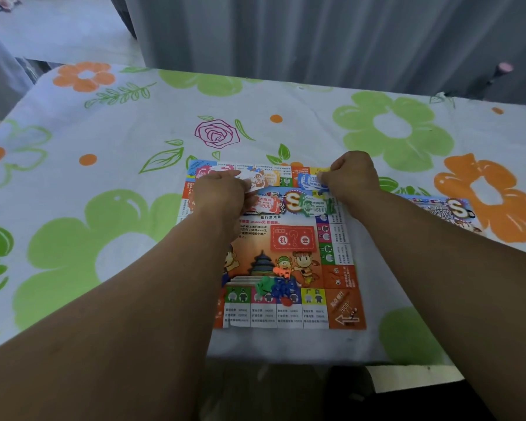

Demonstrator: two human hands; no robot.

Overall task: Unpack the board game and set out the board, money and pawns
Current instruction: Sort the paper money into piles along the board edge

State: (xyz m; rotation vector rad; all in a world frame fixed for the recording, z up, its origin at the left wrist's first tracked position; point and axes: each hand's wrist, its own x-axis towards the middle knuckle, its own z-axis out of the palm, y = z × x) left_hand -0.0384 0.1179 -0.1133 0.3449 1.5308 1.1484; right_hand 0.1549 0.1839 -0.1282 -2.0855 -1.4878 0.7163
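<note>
While the left hand (219,189) pinches a thin white paper note (257,180) in its grip, the right hand (351,174) pinches a blue note (308,181). Both are over the far edge of the flat square board (292,238). A red note (266,205) and a green note (315,206) lie there. Little plastic pawns (278,285) sit heaped near the front. The flat game packet (447,208) lies to the right on the flowery desk (104,147).

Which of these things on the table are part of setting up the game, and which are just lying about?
Job: game board, paper money, plastic pawns, game pack.
Lying about: floral tablecloth, grey curtain.
</note>
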